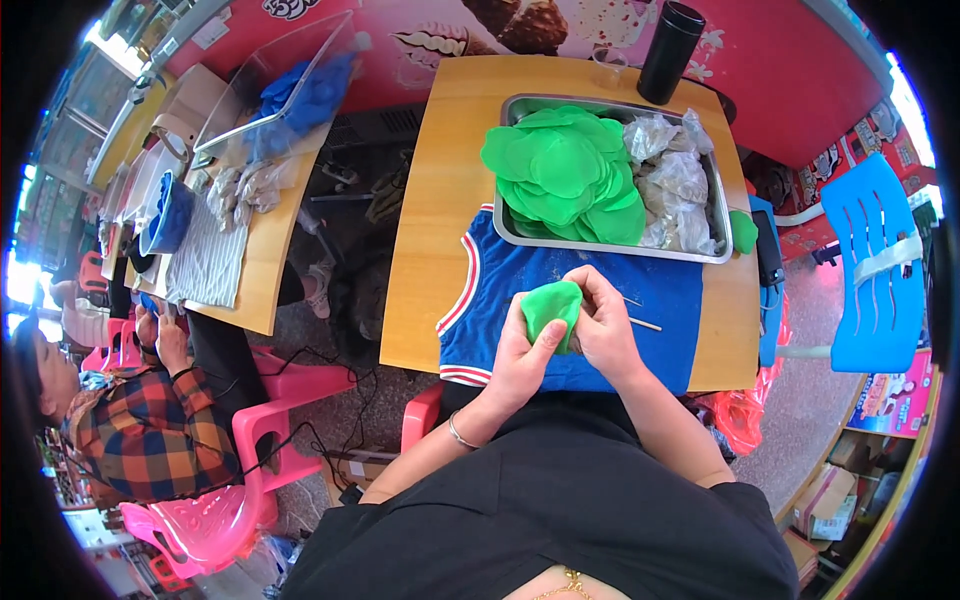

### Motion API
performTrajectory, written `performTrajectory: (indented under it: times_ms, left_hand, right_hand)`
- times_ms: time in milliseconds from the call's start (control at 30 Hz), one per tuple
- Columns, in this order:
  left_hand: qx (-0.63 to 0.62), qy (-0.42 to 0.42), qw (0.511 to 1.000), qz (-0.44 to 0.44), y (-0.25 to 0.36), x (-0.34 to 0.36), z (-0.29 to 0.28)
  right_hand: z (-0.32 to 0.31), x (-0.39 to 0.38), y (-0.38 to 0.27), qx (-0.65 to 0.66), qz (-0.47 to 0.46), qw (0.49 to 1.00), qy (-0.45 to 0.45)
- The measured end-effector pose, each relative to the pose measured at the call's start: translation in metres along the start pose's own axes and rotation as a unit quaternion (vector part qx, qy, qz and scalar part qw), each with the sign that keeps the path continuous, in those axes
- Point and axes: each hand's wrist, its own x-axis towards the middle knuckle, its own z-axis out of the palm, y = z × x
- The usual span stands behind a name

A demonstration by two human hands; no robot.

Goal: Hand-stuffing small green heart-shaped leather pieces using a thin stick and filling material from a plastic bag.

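Note:
My left hand [520,355] is closed on a small cupped piece of thin green sheet material [548,303], its thumb pressed over the front. Opposite it, my right hand [606,325] pinches the same piece at its upper right edge. Something darker shows under the right fingers, but I cannot make out what. Below both hands a blue sleeveless jersey [480,300] with striped trim lies spread on the wooden table [425,220]. A thin pale stick [646,324] rests on the jersey, right of my right hand. Just beyond, a metal tray [610,250] holds a heap of round green sheets [565,165].
Plastic bags with greyish contents [680,190] fill the tray's right side. A black tumbler [672,55] and a clear cup [609,68] stand at the back. Blue chair [875,270] at right. At left, another person [150,430] sits beside a second table [262,250].

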Motion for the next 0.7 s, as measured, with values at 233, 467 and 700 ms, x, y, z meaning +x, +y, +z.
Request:
performTrajectory:
  times_ms: [233,467,700]
  left_hand:
    - [0.147,0.013,0.988,0.049,0.001,0.000,-0.013]
    - [0.116,0.007,0.993,0.005,0.016,-0.002,-0.002]
    - [0.163,0.012,0.986,0.027,0.019,0.003,-0.012]
  right_hand:
    - [-0.007,-0.004,-0.019,0.055,0.124,0.984,-0.119]
    - [0.005,-0.003,-0.011,-0.150,-0.027,0.988,-0.009]
    - [-0.004,0.001,-0.010,0.024,0.077,0.988,-0.129]
